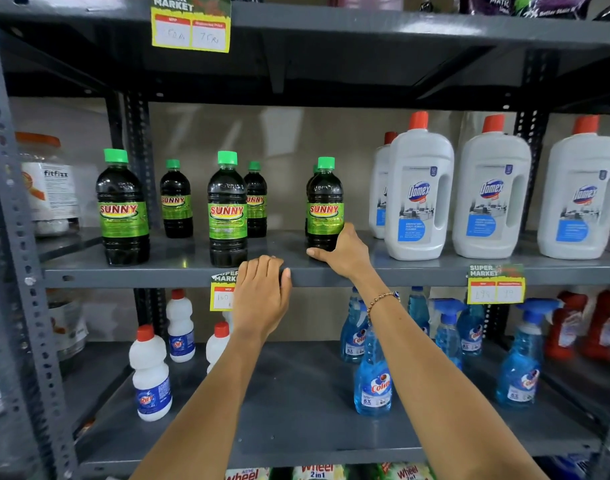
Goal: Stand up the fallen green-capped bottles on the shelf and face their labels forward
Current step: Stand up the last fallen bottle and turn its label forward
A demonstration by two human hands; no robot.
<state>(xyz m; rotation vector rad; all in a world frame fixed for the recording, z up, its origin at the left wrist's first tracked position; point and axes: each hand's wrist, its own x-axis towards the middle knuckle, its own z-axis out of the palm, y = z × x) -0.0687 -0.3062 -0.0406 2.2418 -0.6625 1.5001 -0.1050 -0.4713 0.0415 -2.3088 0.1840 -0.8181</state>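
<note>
Several dark green-capped SUNNY bottles stand upright on the middle shelf (179, 271), labels facing me. The front row holds a left bottle (123, 209), a middle bottle (227, 213) and a right bottle (325, 206). Two smaller-looking ones stand behind (176, 202) (256, 202), and another hides behind the right bottle. My right hand (341, 252) wraps the base of the right bottle, thumb in front. My left hand (260, 296) rests on the shelf's front edge, fingers curled over it, holding no bottle.
White Domex jugs (418, 195) with red caps stand close to the right of the held bottle. A fitfizz jar (49, 188) sits at far left. Below are white bottles (151, 372), blue Colin sprays (373, 379) and yellow price tags (495, 285).
</note>
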